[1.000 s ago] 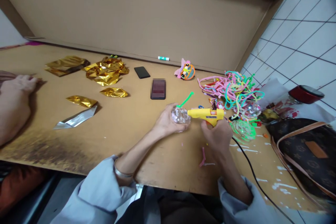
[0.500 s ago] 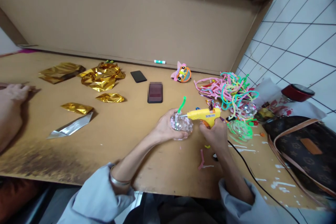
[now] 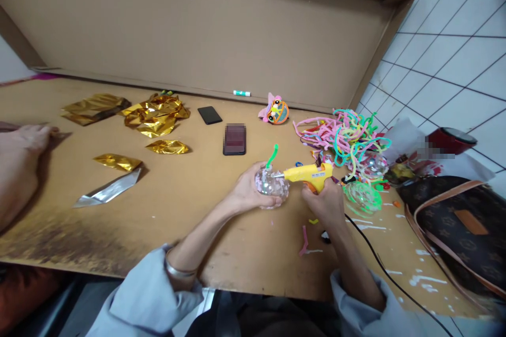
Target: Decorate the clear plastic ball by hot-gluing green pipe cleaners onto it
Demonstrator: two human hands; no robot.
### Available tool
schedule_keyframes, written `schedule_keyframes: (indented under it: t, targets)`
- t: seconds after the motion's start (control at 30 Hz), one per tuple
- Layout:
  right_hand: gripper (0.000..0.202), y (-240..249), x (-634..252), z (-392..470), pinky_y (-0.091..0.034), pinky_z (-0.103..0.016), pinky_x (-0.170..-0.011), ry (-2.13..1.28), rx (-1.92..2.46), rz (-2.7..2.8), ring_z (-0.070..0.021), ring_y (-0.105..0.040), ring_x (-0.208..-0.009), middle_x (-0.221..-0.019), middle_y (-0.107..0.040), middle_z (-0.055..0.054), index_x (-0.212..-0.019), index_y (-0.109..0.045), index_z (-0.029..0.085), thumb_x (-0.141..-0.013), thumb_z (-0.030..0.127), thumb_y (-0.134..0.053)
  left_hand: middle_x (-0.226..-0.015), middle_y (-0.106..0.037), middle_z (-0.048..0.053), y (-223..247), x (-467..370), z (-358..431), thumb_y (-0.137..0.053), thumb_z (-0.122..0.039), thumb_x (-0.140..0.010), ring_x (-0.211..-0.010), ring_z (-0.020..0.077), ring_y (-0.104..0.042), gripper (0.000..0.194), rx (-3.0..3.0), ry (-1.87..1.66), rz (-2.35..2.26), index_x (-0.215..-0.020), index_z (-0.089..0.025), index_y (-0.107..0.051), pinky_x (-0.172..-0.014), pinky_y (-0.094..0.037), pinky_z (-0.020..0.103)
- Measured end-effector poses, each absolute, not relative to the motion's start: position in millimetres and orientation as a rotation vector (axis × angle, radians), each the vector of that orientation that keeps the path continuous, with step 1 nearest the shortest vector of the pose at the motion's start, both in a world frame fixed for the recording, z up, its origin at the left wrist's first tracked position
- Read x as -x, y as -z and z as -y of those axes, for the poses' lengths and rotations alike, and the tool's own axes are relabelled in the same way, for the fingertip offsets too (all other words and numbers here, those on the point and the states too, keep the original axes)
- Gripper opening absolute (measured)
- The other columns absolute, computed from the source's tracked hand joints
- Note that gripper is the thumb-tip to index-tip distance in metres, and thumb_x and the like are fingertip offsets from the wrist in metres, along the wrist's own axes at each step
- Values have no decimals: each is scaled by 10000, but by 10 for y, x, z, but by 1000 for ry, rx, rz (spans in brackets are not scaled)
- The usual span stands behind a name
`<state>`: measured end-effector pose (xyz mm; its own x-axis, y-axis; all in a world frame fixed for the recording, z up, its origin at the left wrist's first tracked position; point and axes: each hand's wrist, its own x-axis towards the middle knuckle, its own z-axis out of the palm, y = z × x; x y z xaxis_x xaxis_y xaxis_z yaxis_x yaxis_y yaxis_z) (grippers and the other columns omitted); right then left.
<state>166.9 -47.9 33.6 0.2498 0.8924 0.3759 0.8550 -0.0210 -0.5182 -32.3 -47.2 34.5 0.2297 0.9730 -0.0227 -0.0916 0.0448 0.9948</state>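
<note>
The left hand (image 3: 248, 188) grasps a clear ball (image 3: 272, 189) (green strip (image 3: 272, 156) atop), the right hand (image 3: 326, 202) a yellow glue gun (image 3: 303, 172).

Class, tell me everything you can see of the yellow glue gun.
The yellow glue gun looks plastic, with a small label on its side, an orange trigger and a metallic nozzle. It points left, roughly level, toward the clear ball; whether the tip touches is unclear. The right hand's grip closes around it over the table, hiding its lower part. A black cord trails from behind that hand, its join hidden.
</note>
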Motion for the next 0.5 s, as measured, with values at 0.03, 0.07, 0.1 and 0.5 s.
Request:
schedule_keyframes:
  t: [0.03,0.07,0.1,0.5]
  targets:
    - [278,-336,-1675,477,-372,-314,-542,-80,1862,1589,-182,-479,-535,-564,-564,-41,-673,-540,202,-648,476,-499,-970,-670,46,-334,328,475,-864,-203,-439,-823,205,-666,782,-1253,-1049,-988,-1128,-191,-496,-703,-529,317]
    - [278,-333,-1680,474,-375,-314,-541,-81,1864,1586,-189,-490,-543,-564,-568,-43,-678,-545,201,-654,475,-499,-943,-665,36,-324,332,478,-868,-222,-444,-816,202,-658,774,-1288,-1040,-988,-1127,-195,-504,-710,-523,319]
    - [278,-328,-1684,472,-377,-314,-541,-77,1863,1585,-197,-503,-554,-565,-573,-46,-684,-552,199,-661,472,-501,-930,-660,30,-316,334,481,-871,-236,-444,-812,197,-649,771,-1314,-1035,-986,-1124,-198,-510,-721,-518,322]
    - [277,-301,-1695,471,-374,-304,-535,-62,1829,1629,-195,-512,-562,-558,-588,-49,-690,-590,178,-663,441,-506,-922,-661,28,-332,322,481,-873,-231,-438,-793,195,-646,765,-1299,-1032,-992,-1103,-210,-494,-697,-514,308]
